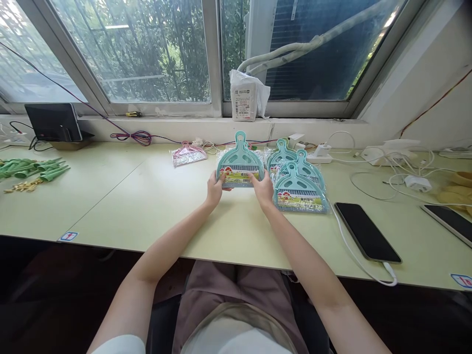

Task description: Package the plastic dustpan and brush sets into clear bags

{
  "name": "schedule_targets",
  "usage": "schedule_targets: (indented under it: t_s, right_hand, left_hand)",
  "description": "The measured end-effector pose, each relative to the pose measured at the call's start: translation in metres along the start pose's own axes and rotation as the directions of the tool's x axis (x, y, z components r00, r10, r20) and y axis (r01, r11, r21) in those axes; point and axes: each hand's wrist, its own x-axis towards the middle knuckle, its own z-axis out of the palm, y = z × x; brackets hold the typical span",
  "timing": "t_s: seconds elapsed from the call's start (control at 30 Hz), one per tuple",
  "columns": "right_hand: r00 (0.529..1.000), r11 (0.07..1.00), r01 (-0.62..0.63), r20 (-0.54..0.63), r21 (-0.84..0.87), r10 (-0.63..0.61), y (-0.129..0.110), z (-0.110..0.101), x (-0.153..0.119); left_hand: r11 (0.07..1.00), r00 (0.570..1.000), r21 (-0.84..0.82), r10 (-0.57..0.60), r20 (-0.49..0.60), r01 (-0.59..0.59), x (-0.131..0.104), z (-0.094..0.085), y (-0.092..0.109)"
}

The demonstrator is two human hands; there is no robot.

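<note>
Print on label of teal dustpan pack (240,162) too small to read; its lower edge hidden behind both hands. Left hand (214,189) and right hand (264,189) reach forward, arms stretched over desk (147,206), fingers closed on pack's bottom corners. Pack stands tilted up at desk middle, just left of stack of same packs (299,189). Phone (367,231) lies further right.

Between the fingers of both hands, the teal dustpan pack (240,162) carries a picture label with characters too small to read, as is print on the windowsill package (243,102).
</note>
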Motion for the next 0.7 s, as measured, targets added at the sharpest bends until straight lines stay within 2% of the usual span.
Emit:
schedule_targets:
  t_s: [0.1, 0.3, 0.53, 0.7]
  right_hand:
    - [1.0, 0.992, 0.022, -0.015, -0.125, -0.024, -0.01, -0.002, -0.008]
    - [0.999, 0.985, -0.02, -0.041, -0.169, 0.013, -0.014, -0.004, -0.01]
    - [0.997, 0.996, 0.045, -0.061, -0.082, -0.05, -0.01, -0.004, -0.004]
    - [0.99, 0.992, 0.127, -0.064, -0.009, -0.127, 0.001, 0.001, 0.002]
  left_hand:
    - [0.998, 0.999, 0.032, 0.052, -0.005, -0.052, -0.003, 0.003, -0.002]
    - [0.984, 0.988, 0.093, 0.154, 0.006, -0.154, -0.007, 0.005, -0.003]
    - [0.986, 0.987, 0.046, 0.16, 0.0, -0.16, -0.005, 0.005, -0.004]
    - [0.988, 0.989, 0.027, 0.149, -0.011, -0.149, -0.004, 0.005, -0.003]
